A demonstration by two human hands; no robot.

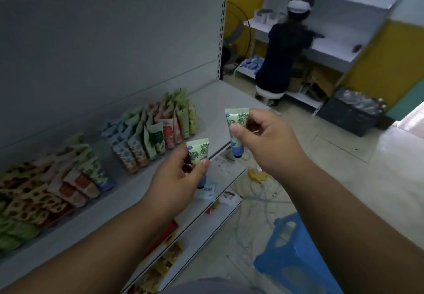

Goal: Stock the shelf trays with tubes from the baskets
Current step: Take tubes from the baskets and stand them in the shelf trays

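The left hand (181,174) pinches one small tube (199,150) and the right hand (266,137) pinches another tube (236,121), both held up in front of the shelf (128,192). Farther back, two trays (146,133) already look nearly full, so these two tubes probably still need a spot
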